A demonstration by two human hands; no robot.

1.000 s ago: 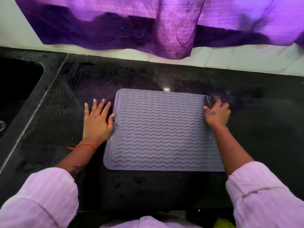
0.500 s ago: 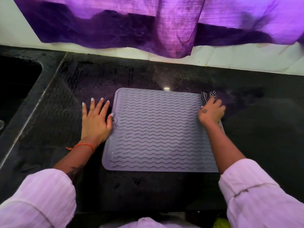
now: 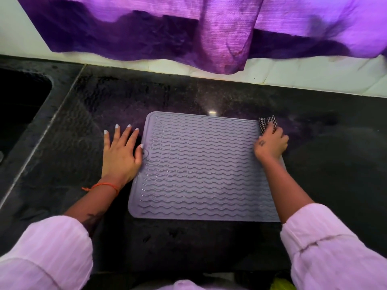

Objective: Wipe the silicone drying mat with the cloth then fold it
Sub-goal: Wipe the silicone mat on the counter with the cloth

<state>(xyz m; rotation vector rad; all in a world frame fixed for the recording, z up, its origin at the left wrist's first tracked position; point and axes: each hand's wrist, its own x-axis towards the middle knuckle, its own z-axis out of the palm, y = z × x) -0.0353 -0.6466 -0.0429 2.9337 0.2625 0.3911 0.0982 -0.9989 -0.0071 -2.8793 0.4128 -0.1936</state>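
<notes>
So, one silicone drying mat [image 3: 205,166] lies flat on the black stone countertop [image 3: 326,168], roughly centre of view, w/ its far edge well short of the white tile backsplash [image 3: 314,78]. It's grey-lilac, rectangular w/ rounded corners, thin raised rim, and covered in rows of wavy ridges; a few ridges glint as if wet. A small round hole sits at mid-left edge. Ridges run left-right; whether the long axis also runs that way can't be judged for sure w/ the wide-angle lens. Mat is unfolded, one layer.

Left hand [image 3: 120,155] lies flat on the counter just beside the mat's left edge, fingers straight and spread, pointing away from the person; thumb tip touches the rim by the hole. An orange thread bracelet [image 3: 102,186] is on that wrist.

Right hand [image 3: 271,145] is at the mat's far right corner, fingers curled round one bunched black-and-white checked cloth [image 3: 268,123], which sticks out past the knuckles onto the corner.

Count: 1 mat, 1 cloth, 2 hands, 2 pale pink sleeves [image 3: 335,248]. A purple curtain [image 3: 209,28] hangs over the backsplash; 1 dark sink [image 3: 18,105] at far left.
</notes>
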